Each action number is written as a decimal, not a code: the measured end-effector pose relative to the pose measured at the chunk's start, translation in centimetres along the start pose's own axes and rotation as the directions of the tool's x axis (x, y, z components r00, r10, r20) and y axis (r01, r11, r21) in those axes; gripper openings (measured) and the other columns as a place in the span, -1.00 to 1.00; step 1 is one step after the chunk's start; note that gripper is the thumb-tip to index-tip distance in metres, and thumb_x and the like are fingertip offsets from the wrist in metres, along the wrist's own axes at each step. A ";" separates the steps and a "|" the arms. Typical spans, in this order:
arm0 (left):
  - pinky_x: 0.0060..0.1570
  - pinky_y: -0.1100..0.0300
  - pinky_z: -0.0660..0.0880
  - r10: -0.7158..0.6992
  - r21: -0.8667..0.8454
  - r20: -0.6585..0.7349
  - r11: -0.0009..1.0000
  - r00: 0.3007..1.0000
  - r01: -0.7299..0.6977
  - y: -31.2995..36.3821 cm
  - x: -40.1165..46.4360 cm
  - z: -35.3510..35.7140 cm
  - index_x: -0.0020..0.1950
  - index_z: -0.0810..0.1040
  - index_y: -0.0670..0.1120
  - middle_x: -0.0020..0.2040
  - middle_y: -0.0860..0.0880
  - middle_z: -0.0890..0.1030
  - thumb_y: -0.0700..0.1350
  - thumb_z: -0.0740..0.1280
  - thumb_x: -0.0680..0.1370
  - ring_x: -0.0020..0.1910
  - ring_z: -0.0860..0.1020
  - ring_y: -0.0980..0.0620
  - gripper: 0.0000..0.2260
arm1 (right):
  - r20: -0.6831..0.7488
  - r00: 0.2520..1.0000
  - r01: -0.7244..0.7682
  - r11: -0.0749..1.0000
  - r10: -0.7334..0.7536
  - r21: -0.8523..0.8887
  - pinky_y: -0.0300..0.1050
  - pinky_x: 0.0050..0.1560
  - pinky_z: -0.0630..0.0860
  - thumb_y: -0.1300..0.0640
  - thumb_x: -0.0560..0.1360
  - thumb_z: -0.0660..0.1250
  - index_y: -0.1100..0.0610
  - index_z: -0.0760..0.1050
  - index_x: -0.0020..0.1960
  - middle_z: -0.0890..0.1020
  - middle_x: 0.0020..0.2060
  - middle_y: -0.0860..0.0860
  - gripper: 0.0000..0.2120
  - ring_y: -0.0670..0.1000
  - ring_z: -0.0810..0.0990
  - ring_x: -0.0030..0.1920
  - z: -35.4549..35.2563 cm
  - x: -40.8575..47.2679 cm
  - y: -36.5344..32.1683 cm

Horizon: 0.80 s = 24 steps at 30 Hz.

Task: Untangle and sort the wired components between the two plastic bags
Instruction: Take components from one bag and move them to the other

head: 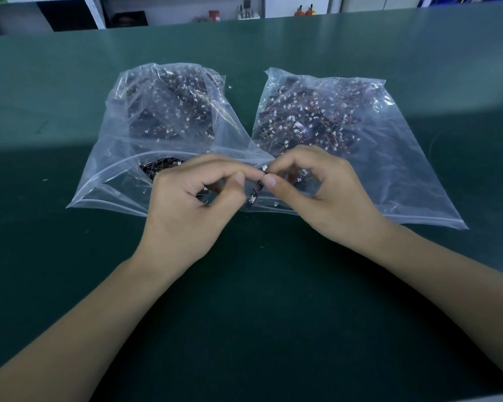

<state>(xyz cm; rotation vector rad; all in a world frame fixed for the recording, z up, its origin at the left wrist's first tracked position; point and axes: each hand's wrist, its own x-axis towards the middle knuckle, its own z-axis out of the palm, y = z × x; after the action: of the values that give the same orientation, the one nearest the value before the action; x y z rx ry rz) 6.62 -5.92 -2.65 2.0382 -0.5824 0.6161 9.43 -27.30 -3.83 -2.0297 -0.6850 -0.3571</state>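
Left hand: fingers are pinching the wired component.
Right hand: fingers are pinching its white connector end.
Component location: hanging just before the right bag, beside the left bag.
Risk: opposed pulling is likely straining thin wires; a slip is dropping it onto the tabletop.

Looks like an electronics assembly workshop: long bench with green anti-static-style mat, two clear zip bags stuffed with small wired connector parts, white shelving behind holding bins and small tools.
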 end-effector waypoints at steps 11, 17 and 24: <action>-0.21 0.18 0.56 0.004 -0.030 -0.001 1.000 1.000 -0.004 -0.3 -0.1 0.2 0.20 0.68 -0.01 0.04 0.10 0.70 -0.11 0.41 0.67 -0.06 0.66 -0.05 -0.87 | -0.006 0.997 -0.070 0.945 0.077 0.319 -0.35 -0.14 0.39 0.23 0.63 0.44 0.21 0.65 -0.03 0.65 -0.22 -0.02 -0.92 -0.15 0.53 -0.21 -0.1 0.2 -0.1; -0.28 0.09 0.44 0.027 0.134 0.014 0.991 1.000 -0.029 -0.9 0.0 0.2 -0.12 0.62 -0.08 -0.23 0.11 0.56 -0.10 0.39 0.69 -0.24 0.54 0.02 -0.81 | -0.006 0.998 -0.053 0.938 0.059 0.342 -0.35 -0.13 0.40 0.24 0.63 0.43 0.15 0.63 -0.04 0.63 -0.22 -0.11 -0.92 -0.16 0.53 -0.20 -0.1 0.3 -0.2; -0.27 0.00 0.42 0.054 0.111 0.091 0.992 0.994 -0.064 -0.9 -0.2 0.3 -0.11 0.63 -0.12 -0.24 0.04 0.56 -0.09 0.37 0.70 -0.26 0.51 -0.02 -0.79 | 0.024 0.999 -0.035 0.953 0.030 0.300 -0.28 -0.09 0.41 0.20 0.64 0.43 0.08 0.63 -0.04 0.64 -0.22 -0.09 -0.91 -0.12 0.54 -0.18 0.1 0.0 -0.3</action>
<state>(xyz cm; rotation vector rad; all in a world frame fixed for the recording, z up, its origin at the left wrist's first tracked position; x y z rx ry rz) 7.10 -5.75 -3.45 2.1702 -0.6745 0.6089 9.27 -27.09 -3.70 -1.7536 -0.6733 -0.1997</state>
